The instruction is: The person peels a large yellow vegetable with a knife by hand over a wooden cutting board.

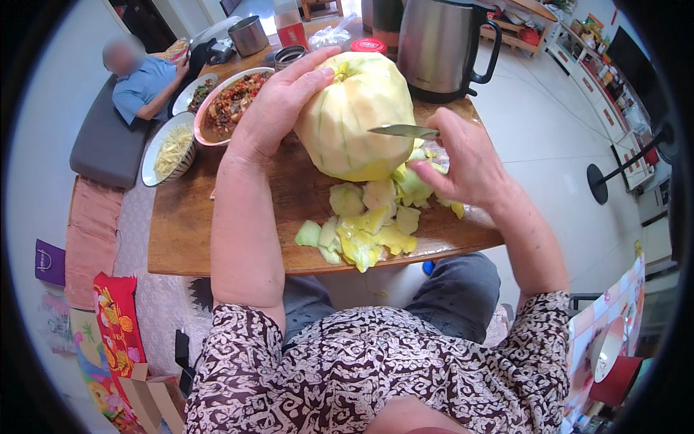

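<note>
A large, mostly peeled pale-yellow melon or gourd (358,116) rests over the wooden table, with thin green streaks left on its flesh. My left hand (279,106) grips its upper left side, fingers spread over the top. In my right hand (469,157) is a small knife (404,131), its blade pointing left across the melon's right front; the handle is hidden in my fist. Yellow and green peelings (374,225) lie in a loose heap below the melon and under my right hand, near the table's front edge.
On the wooden table (181,238) stand a bowl of pale shreds (173,149), a pink-rimmed bowl of chopped red food (230,106) and an electric kettle (442,49). A steel pot (248,36) is farther back. A person (143,81) sits at the far left.
</note>
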Demonstrator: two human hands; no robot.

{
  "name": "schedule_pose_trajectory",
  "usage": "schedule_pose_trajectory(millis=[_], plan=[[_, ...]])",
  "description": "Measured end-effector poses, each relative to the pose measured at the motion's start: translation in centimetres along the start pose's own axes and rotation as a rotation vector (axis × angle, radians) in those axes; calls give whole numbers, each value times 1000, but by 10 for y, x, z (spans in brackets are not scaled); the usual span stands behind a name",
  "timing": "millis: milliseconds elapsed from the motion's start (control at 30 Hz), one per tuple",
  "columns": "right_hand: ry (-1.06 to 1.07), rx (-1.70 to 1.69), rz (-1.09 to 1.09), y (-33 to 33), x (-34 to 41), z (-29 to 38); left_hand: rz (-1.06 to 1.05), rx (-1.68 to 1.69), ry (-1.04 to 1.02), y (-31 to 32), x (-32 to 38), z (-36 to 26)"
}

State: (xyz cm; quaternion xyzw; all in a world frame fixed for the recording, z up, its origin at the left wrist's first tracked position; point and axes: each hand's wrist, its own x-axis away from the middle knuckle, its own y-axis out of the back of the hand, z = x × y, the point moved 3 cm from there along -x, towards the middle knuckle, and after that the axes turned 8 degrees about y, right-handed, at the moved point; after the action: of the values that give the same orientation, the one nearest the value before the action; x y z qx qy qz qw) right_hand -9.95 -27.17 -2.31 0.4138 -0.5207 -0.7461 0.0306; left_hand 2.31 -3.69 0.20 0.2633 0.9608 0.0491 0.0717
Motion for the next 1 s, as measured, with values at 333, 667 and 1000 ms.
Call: schedule_pose_trajectory(millis=[333,667,1000], plan=[[39,171,-216,-20,9,2,-93,-52,-22,-9,-15,2],[-20,187,-165,-24,2,-6,-141,-99,-39,-7,-19,2],[49,379,-220,-40,10,-6,-156,-129,-66,-7,-20,7]])
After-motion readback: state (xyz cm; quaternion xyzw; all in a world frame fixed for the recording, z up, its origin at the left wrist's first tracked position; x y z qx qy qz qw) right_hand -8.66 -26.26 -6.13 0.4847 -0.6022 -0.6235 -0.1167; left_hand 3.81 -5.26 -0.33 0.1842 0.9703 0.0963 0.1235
